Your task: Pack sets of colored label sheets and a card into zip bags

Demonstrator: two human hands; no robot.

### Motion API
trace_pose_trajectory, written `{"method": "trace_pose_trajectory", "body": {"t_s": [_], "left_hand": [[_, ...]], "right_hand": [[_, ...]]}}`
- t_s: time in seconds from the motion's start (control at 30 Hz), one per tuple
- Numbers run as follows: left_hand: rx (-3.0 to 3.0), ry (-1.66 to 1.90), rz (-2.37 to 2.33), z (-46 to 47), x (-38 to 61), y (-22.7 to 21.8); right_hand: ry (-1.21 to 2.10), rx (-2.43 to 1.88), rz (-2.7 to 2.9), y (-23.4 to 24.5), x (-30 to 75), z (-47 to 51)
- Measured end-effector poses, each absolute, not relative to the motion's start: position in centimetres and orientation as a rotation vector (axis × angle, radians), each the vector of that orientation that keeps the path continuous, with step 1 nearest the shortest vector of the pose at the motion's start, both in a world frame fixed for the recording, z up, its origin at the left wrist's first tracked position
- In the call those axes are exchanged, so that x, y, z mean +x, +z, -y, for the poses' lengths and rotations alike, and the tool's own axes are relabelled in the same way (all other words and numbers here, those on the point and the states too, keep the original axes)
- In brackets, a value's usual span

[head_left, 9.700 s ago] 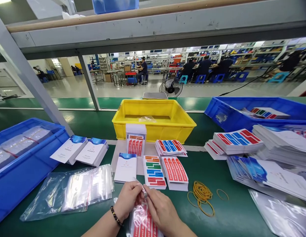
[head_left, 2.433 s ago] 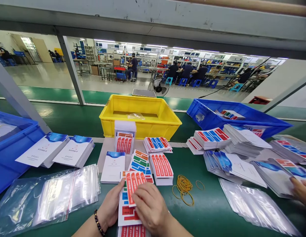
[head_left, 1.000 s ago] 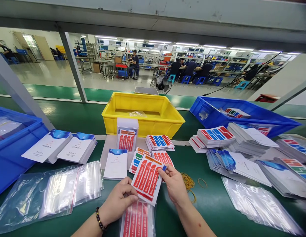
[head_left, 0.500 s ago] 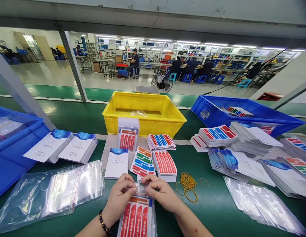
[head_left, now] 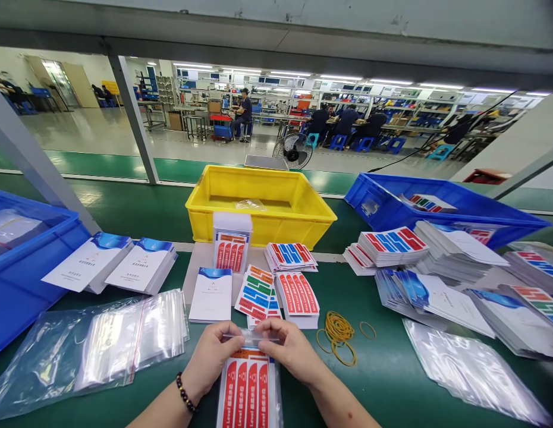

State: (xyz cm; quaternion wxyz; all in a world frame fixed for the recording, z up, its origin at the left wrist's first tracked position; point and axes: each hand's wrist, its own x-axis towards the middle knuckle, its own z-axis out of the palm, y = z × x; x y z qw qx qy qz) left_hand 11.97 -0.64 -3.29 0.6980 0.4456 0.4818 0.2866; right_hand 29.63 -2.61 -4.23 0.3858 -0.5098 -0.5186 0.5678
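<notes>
A clear zip bag (head_left: 250,389) with red-and-white sticker sheets inside lies in front of me, its mouth pointing away. My left hand (head_left: 218,351) pinches the left side of the bag's top strip between thumb and fingers. On the right side of the same strip, my right hand (head_left: 288,348) is closed in a like pinch. Just beyond my hands are a stack of white booklets (head_left: 211,297), multicoloured sticker sheets (head_left: 255,292) and a pile of red sticker sheets (head_left: 298,297). Yellow rubber bands (head_left: 339,330) lie to the right of my right hand.
A yellow bin (head_left: 263,226) stands behind the stacks, with blue bins at left (head_left: 31,267) and right (head_left: 437,196). Booklet piles (head_left: 143,264) and clear bags (head_left: 116,345) lie at left. More sticker stacks (head_left: 392,244) and bags (head_left: 473,368) lie at right.
Both thumbs have come down onto the bag's top strip, and the fingers have shifted slightly toward me. The bag's top now lies straighter between my hands.
</notes>
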Motion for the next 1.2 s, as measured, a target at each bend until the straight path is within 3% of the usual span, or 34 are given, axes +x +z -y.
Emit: {"method": "trace_pose_trajectory", "body": {"t_s": [0.5, 0.8, 1.03, 1.2], "left_hand": [[1.225, 0.713, -1.001, 1.0, 12.7, -4.2], [2.212, 0.969, -1.100, 1.8, 11.4, -4.1], [2.536, 0.341, -0.647, 3.6, 12.8, -5.8], [2.581, 0.247, -0.738, 4.3, 13.4, -9.5]], "right_hand": [[1.065, -1.383, 1.652, -3.7, 27.9, 3.1], [0.742, -1.332, 1.590, -4.3, 29.4, 2.7], [0.556, -1.340, 1.475, -4.8, 29.7, 2.5], [0.545, -1.338, 1.506, -5.5, 29.7, 2.5]]}}
